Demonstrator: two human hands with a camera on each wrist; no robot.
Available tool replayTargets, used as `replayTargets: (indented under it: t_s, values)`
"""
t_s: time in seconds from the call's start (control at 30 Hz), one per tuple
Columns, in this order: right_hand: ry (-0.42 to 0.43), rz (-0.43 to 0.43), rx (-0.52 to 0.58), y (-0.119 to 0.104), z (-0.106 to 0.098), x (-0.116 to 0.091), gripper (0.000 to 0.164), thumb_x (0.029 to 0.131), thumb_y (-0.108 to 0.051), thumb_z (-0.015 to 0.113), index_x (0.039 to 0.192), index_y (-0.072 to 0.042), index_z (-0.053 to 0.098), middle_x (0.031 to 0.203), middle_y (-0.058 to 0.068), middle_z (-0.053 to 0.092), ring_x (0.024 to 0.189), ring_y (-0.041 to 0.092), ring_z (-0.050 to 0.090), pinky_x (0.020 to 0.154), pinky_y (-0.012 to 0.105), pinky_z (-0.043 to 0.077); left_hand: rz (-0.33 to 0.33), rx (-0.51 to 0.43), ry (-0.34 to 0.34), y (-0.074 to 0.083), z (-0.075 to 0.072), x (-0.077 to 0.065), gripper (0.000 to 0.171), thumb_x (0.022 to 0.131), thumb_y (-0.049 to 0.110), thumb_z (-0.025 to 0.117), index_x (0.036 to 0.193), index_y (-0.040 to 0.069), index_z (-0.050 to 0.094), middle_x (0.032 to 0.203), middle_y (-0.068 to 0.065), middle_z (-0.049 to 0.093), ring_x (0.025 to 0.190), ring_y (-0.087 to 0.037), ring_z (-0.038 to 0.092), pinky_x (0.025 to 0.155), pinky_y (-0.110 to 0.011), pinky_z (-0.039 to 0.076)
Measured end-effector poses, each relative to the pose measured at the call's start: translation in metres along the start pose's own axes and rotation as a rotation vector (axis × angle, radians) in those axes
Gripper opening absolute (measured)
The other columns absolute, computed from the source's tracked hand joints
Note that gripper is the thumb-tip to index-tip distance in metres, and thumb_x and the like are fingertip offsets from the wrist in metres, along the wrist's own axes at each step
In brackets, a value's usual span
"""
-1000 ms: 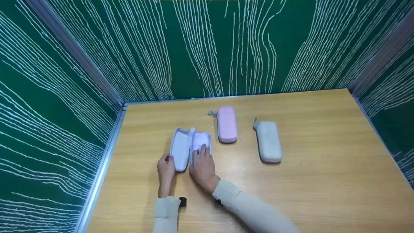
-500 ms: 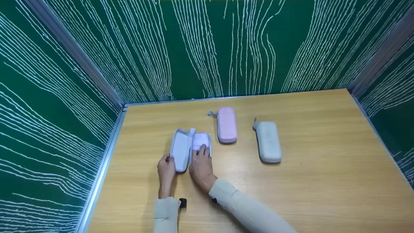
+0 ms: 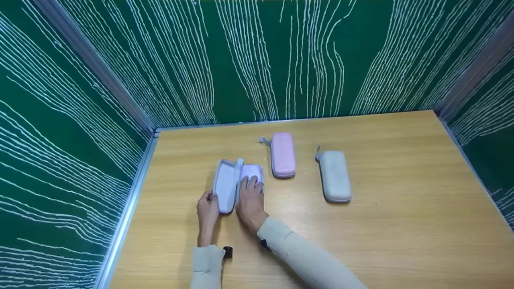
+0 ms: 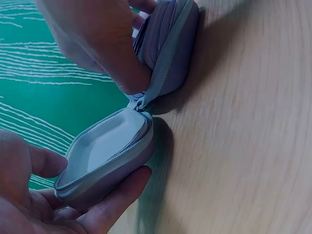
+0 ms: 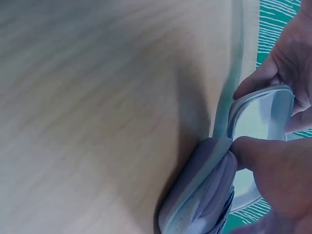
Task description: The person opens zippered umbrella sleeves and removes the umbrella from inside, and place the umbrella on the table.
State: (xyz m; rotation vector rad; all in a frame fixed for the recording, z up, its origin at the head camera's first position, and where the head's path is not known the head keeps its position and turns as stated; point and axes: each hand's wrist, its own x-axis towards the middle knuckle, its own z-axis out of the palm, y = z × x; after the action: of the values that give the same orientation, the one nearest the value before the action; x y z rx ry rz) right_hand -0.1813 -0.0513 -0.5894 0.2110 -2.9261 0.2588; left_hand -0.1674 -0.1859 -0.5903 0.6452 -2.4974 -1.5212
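Observation:
A lavender zippered case (image 3: 225, 187) lies unfolded on the table, its pale-lined lid on the left. In its right half sits a soft-looking purple thing (image 3: 251, 170). My left hand (image 3: 208, 208) pinches the lid's near left corner; in the left wrist view the thumb is inside the rim and the fingers are underneath. My right hand (image 3: 251, 202) lies over the right half, its fingers spread on the purple thing. In the right wrist view, the right thumb (image 5: 248, 151) is at the inner edge beside the zipper. The hand hides the near part of that half.
A closed pink zippered case (image 3: 282, 155) lies just behind and right of the hands. Farther right is a closed grey-green case (image 3: 335, 176). Green panels with white wavy lines (image 3: 241, 60) stand along the back and both sides of the wooden table (image 3: 393, 241).
My right hand's fingers have shifted slightly and spread over the purple thing, and its forearm has swung a little to the left. My left hand keeps its hold on the lid.

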Motion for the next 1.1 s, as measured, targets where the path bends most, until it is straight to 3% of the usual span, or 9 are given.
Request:
replayTargets:
  t_s: [0.13,0.33,0.5,0.57,0.67,0.83,1.0,1.1]
  values:
    - [0.046,0.000,-0.070,-0.0009,0.0032,0.0011,0.056,0.089,-0.023,0.076,0.133,0.008,0.061,0.128,0.029,0.057,0.100,0.040,0.063,0.068,0.035,0.062,0.016,-0.007,-0.002,0.0016,0.0003,-0.0005,0.034,0.105,0.013,0.051,0.125,-0.008,0.069,0.115,-0.026,0.072,0.105,-0.041,0.069,0.095,-0.056,0.054]
    - [0.083,0.009,-0.086,-0.0019,0.0084,0.0023,0.039,0.095,-0.021,0.071,0.124,0.005,0.064,0.126,0.026,0.057,0.098,0.041,0.064,0.063,0.035,0.063,0.012,-0.019,-0.006,0.0026,0.0000,-0.0014,0.033,0.106,0.013,0.051,0.126,-0.008,0.068,0.112,-0.025,0.072,0.104,-0.039,0.068,0.094,-0.054,0.054]
    - [0.051,-0.002,-0.133,-0.0041,0.0043,0.0036,0.026,0.101,-0.012,0.062,0.122,0.004,0.066,0.126,0.025,0.059,0.102,0.040,0.065,0.071,0.036,0.063,0.021,-0.026,-0.023,0.0020,-0.0003,-0.0015,0.034,0.106,0.013,0.051,0.127,-0.009,0.067,0.114,-0.025,0.071,0.106,-0.040,0.068,0.095,-0.054,0.054]
    - [0.028,-0.023,-0.174,-0.0053,0.0027,0.0034,0.027,0.101,-0.011,0.061,0.123,0.003,0.065,0.127,0.025,0.059,0.105,0.038,0.064,0.080,0.038,0.062,0.026,-0.028,-0.024,0.0012,-0.0009,-0.0015,0.034,0.106,0.012,0.051,0.128,-0.009,0.066,0.115,-0.026,0.071,0.107,-0.040,0.068,0.095,-0.055,0.054]
    - [0.016,-0.041,-0.189,-0.0069,0.0013,0.0025,0.028,0.102,-0.011,0.060,0.125,0.003,0.065,0.127,0.025,0.059,0.105,0.036,0.064,0.080,0.036,0.062,0.036,-0.025,-0.012,-0.0002,-0.0021,-0.0018,0.033,0.106,0.012,0.051,0.126,-0.008,0.067,0.115,-0.026,0.071,0.107,-0.040,0.068,0.095,-0.055,0.053]
    - [0.043,-0.005,-0.087,-0.0064,0.0010,0.0015,0.025,0.100,-0.007,0.064,0.122,0.003,0.064,0.123,0.025,0.057,0.097,0.036,0.064,0.064,0.032,0.062,0.045,-0.034,-0.012,-0.0018,-0.0025,-0.0035,0.032,0.106,0.011,0.052,0.125,-0.009,0.067,0.112,-0.025,0.071,0.104,-0.040,0.068,0.093,-0.055,0.054]
    - [0.075,0.062,0.028,-0.0022,0.0038,0.0044,0.028,0.094,-0.001,0.069,0.120,0.002,0.060,0.115,0.023,0.053,0.093,0.036,0.063,0.059,0.033,0.061,0.049,-0.052,-0.031,-0.0027,-0.0006,-0.0051,0.032,0.106,0.011,0.051,0.125,-0.010,0.066,0.113,-0.026,0.071,0.106,-0.040,0.068,0.094,-0.055,0.055]
    - [0.100,0.050,0.034,-0.0002,0.0062,0.0044,0.036,0.091,-0.002,0.071,0.125,0.001,0.061,0.114,0.024,0.053,0.090,0.037,0.064,0.061,0.036,0.060,0.064,-0.045,-0.023,-0.0034,0.0002,-0.0055,0.032,0.105,0.010,0.052,0.124,-0.010,0.067,0.114,-0.027,0.071,0.107,-0.041,0.068,0.096,-0.055,0.054]
